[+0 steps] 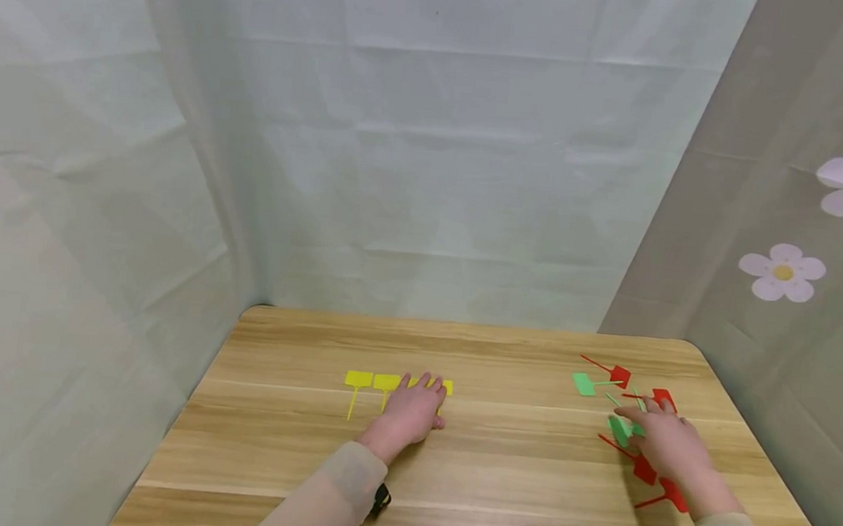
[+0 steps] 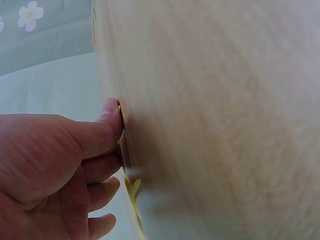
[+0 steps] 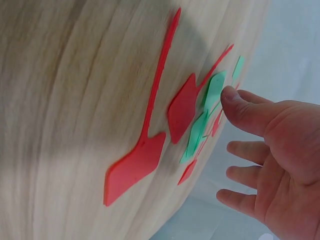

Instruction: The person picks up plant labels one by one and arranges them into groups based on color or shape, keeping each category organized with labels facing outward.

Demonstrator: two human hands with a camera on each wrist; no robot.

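Observation:
Yellow cable tie tags [image 1: 359, 379], flat rectangles with thin tails, lie in a row on the table's left half. My left hand [image 1: 412, 408] rests over the right part of that row with its fingers spread, partly covering the tags. In the left wrist view its thumb [image 2: 111, 117] and fingertips touch the table beside a yellow tag [image 2: 134, 190]. Over at the right, my right hand [image 1: 669, 443] hovers above green tags [image 1: 619, 431], its fingers loosely extended. The right wrist view shows its thumb [image 3: 242, 107] close to the green tags [image 3: 197, 135]; contact is unclear.
Red tags [image 1: 674, 494] lie scattered among the green ones, with another red tag [image 1: 620, 376] and a green tag [image 1: 584, 384] farther back. Pale curtains [image 1: 459, 174] enclose the wooden table [image 1: 507, 488] behind and at both sides.

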